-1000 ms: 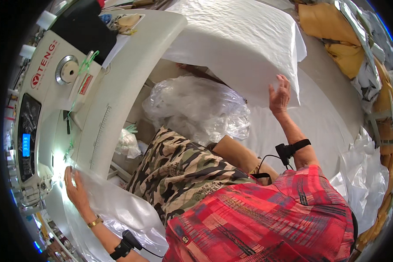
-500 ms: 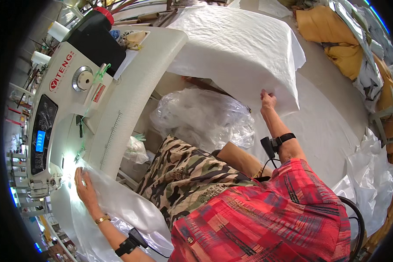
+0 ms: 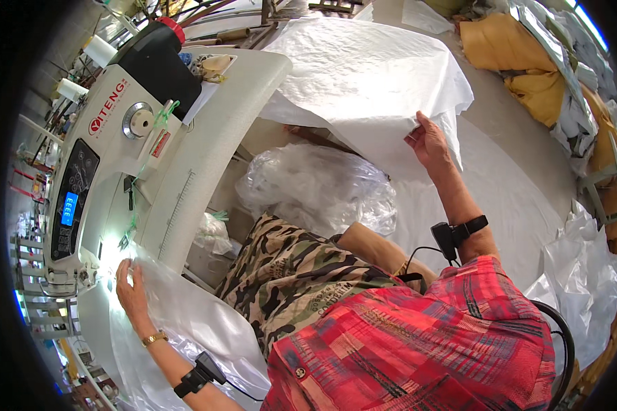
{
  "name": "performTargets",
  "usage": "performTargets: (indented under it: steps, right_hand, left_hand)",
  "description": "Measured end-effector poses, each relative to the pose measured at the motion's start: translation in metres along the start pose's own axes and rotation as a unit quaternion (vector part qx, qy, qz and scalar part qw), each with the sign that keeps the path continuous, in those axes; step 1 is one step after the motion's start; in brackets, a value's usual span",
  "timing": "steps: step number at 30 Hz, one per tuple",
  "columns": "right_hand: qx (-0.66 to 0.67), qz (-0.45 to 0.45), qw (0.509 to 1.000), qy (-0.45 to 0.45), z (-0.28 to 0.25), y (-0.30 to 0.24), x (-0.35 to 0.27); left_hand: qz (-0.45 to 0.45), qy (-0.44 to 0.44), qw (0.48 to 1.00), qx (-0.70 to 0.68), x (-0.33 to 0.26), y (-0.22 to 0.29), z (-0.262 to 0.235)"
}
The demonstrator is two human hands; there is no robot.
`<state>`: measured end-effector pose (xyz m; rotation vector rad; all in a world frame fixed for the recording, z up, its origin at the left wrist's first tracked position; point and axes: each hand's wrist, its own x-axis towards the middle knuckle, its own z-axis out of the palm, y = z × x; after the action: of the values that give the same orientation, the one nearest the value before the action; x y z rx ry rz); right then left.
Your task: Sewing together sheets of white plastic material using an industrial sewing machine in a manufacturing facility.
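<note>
My left hand (image 3: 133, 294) lies with fingers stretched out on a translucent plastic sheet (image 3: 199, 312), close to the brightly lit needle area of a white sewing machine (image 3: 106, 161). The sheet drapes from the machine bed toward my lap. Out to the right, my right hand (image 3: 430, 142) is closed, with fingertips and thumb at the near edge of a white sheet (image 3: 370, 75). That sheet tops a flat pile beyond the machine, and its near side hangs down. The needle itself is lost in the glare.
A bundle of clear plastic (image 3: 315, 185) lies below the machine table, beyond my knees. Crumpled white plastic (image 3: 576, 288) is at the right. Yellow-brown material (image 3: 507, 44) is heaped at the far right. Thread cones (image 3: 99, 51) stand at the upper left.
My right hand has shifted slightly away from me and turned, and the white sheet's near edge has lifted and creased with it. My left hand stays beside the needle area.
</note>
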<state>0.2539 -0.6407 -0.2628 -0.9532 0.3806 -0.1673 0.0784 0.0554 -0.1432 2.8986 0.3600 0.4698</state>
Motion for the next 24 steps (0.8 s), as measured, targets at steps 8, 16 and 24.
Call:
performTargets:
  steps: [8, 16, 24]
  right_hand:
    - [0.141, -0.052, 0.975, -0.164, 0.09, -0.091, -0.033]
    - [0.055, 0.022, 0.926, -0.374, 0.15, -0.061, -0.19]
    - [-0.315, -0.129, 0.701, -0.626, 0.178, -0.069, -0.232]
  left_hand:
    - [-0.011, 0.0, 0.999, 0.043, -0.011, 0.007, -0.014]
    - [0.248, -0.047, 0.95, -0.185, -0.038, 0.219, -0.052]
    - [0.318, -0.102, 0.889, -0.313, -0.05, 0.279, -0.021]
